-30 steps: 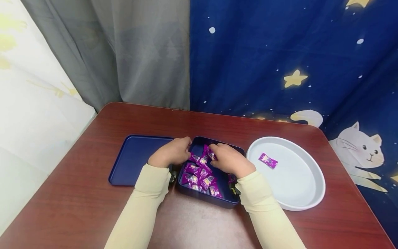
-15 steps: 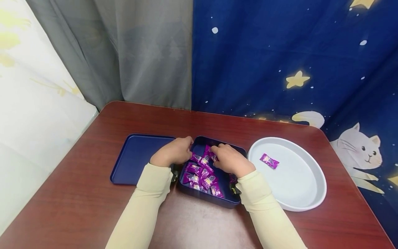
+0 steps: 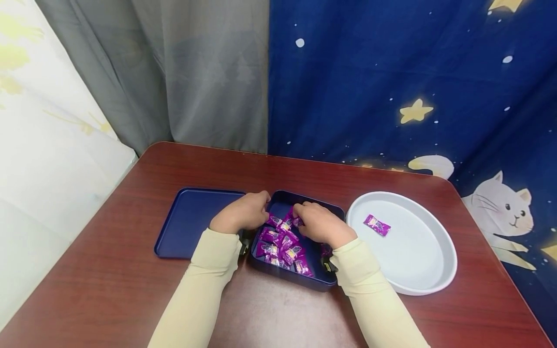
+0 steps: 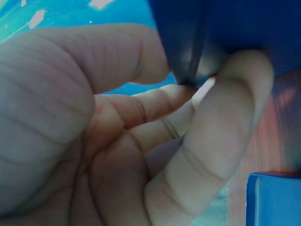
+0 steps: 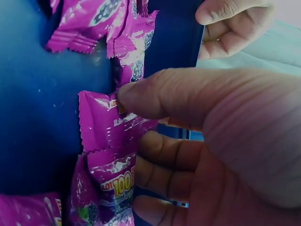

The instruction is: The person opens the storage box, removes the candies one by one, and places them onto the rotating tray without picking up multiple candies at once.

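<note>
My right hand (image 3: 323,225) pinches a purple-wrapped candy (image 5: 101,126) at its nine o'clock; my left hand (image 3: 241,214) grips the candy-strewn navy rectangular box (image 3: 290,277).

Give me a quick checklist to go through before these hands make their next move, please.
1. Left hand gripping the wall of the open, dark blue rectangular box: ok, thumb inside, fingers outside.
2. Right hand pinching a shiny purple-wrapped candy: ok, thumb on its wrapper.
3. That candy free of the other purple-wrapped candies: cannot tell, they overlap in view.
4. Room in the white oval tray: ok, a single purple-wrapped candy lies there.
5. Flat dark blue rectangular panel off the box: ok, it lies on the reddish-brown table.
</note>
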The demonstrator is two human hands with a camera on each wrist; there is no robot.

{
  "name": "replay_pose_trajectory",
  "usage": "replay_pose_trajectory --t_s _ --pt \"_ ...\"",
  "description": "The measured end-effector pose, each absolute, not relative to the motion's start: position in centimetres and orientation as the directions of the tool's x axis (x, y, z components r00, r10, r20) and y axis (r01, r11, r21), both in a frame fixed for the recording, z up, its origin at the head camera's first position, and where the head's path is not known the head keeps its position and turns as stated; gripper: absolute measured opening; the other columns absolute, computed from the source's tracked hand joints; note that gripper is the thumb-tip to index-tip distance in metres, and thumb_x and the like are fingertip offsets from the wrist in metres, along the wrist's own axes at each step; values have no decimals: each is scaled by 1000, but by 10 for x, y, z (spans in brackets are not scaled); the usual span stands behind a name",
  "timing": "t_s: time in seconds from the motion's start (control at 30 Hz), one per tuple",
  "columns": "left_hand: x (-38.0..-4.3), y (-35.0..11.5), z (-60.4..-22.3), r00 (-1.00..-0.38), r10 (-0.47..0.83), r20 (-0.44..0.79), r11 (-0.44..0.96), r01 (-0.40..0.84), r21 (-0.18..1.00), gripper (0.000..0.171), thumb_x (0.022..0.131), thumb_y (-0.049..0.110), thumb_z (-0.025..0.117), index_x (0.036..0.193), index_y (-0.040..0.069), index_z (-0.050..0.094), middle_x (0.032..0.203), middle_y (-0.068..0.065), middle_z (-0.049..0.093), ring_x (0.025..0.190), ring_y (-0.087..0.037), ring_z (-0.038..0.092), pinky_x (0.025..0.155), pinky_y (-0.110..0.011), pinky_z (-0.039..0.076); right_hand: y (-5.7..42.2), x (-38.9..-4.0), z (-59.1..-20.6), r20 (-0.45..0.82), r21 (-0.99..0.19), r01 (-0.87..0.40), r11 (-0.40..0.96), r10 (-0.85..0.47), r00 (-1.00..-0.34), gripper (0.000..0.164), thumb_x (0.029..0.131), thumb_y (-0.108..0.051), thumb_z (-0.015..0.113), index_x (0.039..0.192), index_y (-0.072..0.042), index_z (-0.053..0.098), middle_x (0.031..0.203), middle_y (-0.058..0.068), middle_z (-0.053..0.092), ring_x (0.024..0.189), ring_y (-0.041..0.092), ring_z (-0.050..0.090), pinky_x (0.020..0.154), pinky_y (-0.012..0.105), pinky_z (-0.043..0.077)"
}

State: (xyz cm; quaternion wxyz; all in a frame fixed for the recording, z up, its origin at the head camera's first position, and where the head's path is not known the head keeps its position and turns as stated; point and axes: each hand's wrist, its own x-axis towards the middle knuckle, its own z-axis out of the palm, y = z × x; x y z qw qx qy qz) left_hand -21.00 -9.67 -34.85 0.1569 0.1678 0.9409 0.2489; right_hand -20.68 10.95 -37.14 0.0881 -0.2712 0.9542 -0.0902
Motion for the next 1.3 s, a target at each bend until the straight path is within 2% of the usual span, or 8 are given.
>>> replay_pose_trajectory --t_s 0.23,0.43,0.73,1.07,1.3 --pt "-211 -96 -349 -893 399 -208 818 245 520 37 89 12 57 122 -1 51 95 -11 60 76 -20 55 72 -37 50 110 -208 -372 -103 -224 -518 825 -549 -830 15 81 -16 67 91 -15 57 78 -1 52 73 16 47 67 34 45" --pt "-211 -96 -349 -893 399 -207 822 248 513 39 89 13 57 124 -1 50 100 -12 60 80 -21 55 78 -40 51 109 -207 -369 -87 -270 -528 805 -567 -819 14 82 -11 66 92 -14 57 75 -1 55 68 15 50 65 31 48" --pt "-211 -97 -349 -891 395 -224 819 231 526 40 88 13 57 125 -1 48 95 -12 60 68 -18 55 72 -37 50 106 -204 -365 -6 -265 -578 772 -600 -800 11 84 -10 64 93 -14 59 81 -2 60 71 13 52 72 32 51" --pt "-212 -97 -349 -891 399 -217 818 238 524 39 88 12 57 124 -1 49 98 -12 60 69 -18 56 69 -36 49 106 -202 -362 66 -270 -633 726 -642 -764 13 86 -10 62 97 -15 59 84 -2 56 76 10 51 77 31 52" --pt "-212 -97 -350 -891 400 -215 819 242 521 38 88 12 56 123 -1 50 97 -12 60 72 -19 56 70 -36 50 108 -199 -354 128 -283 -656 699 -651 -748 16 85 -7 60 99 -14 59 88 -2 55 76 10 52 75 30 53"
